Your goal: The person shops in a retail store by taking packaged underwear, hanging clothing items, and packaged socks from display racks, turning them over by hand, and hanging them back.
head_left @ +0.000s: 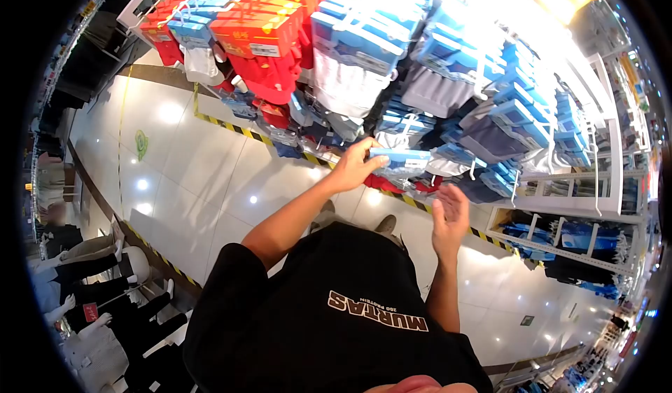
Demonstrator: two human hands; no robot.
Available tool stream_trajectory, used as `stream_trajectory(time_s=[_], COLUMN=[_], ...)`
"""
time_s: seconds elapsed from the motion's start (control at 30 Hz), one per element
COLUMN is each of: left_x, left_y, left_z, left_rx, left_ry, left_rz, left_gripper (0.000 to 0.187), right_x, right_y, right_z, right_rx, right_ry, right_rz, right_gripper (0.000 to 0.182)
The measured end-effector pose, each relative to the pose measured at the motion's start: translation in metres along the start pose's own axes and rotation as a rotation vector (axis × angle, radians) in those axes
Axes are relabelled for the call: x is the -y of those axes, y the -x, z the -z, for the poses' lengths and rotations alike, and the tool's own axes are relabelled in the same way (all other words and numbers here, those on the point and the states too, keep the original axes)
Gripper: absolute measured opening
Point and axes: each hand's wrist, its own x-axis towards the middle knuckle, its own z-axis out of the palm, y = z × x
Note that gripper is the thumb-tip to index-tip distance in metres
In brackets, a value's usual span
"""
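My left hand (353,165) is closed on the edge of a blue-carded clothing pack (400,158), thumb on top, in front of the lower row of the rack. The pack has a white label on its card, and pale fabric shows under it. My right hand (449,218) is raised to the right of the pack, apart from it, fingers extended and palm empty. Just beyond both hands hang similar packs with blue cards (406,122). Which kind of garment they hold is hard to make out.
Above hang rows of red-carded packs (255,32) and blue-carded packs (357,39) on hooks. A white shelf unit (595,204) stands at right. Yellow-black tape (234,128) edges the rack's base on the tiled floor (189,155). Mannequins (98,323) stand at lower left.
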Motion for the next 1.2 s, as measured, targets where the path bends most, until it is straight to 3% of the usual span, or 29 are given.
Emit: stream_trajectory(time_s=[0.1,0.13,0.23,0.27,0.37,0.43,0.53,0.63,0.67,0.8,0.93,1.03,1.17,1.2], left_x=[-0.006,-0.010,-0.011,-0.010,-0.004,-0.010,-0.006,0.011,0.017,-0.017,-0.010,-0.010,-0.014,-0.021], left_y=[0.027,0.033,0.048,0.052,0.066,0.079,0.097,0.106,0.106,0.102,0.096,0.086,0.077,0.079], left_z=[0.003,0.000,0.001,0.004,0.020,0.031,0.052,0.059,0.060,0.058,0.054,0.054,0.050,0.053], left_rx=[0.079,0.060,0.111,0.118,0.153,0.152,0.334,0.389,0.362,0.137,-0.132,-0.235,-0.353,-0.279], left_ry=[0.148,0.246,0.332,0.350,0.493,0.510,0.117,0.249,0.301,0.483,0.561,0.514,0.526,0.571], left_rz=[0.074,0.045,0.062,0.100,0.214,0.251,0.098,0.244,0.293,0.286,0.296,0.321,0.305,0.319], left_gripper=[0.018,0.022,0.023,0.023,0.027,0.032,0.033,0.027,0.024,0.024,0.021,0.022,0.032,0.037], right_x=[0.004,0.007,0.014,0.022,0.032,0.030,0.024,0.011,0.011,-0.011,-0.003,0.024,0.020,0.012], right_y=[0.002,0.005,0.012,0.015,0.015,0.014,0.010,0.000,0.000,0.001,0.001,0.008,0.014,0.013], right_z=[-0.018,-0.025,-0.063,-0.071,-0.093,-0.104,-0.114,-0.122,-0.126,-0.119,-0.125,-0.136,-0.143,-0.147], right_rx=[-0.072,-0.032,0.032,0.034,0.018,-0.011,-0.044,-0.089,-0.117,0.081,0.364,0.421,0.411,0.368], right_ry=[-0.035,-0.031,-0.178,-0.038,-0.163,-0.234,-0.283,-0.206,-0.325,-0.185,0.116,0.246,0.319,0.283], right_rz=[-0.003,-0.006,0.031,0.051,-0.097,-0.123,-0.133,-0.056,-0.116,-0.173,0.011,0.066,0.084,0.088], right_gripper=[0.053,0.063,0.067,0.068,0.067,0.064,0.055,0.051,0.037,0.019,0.031,0.048,0.045,0.043])
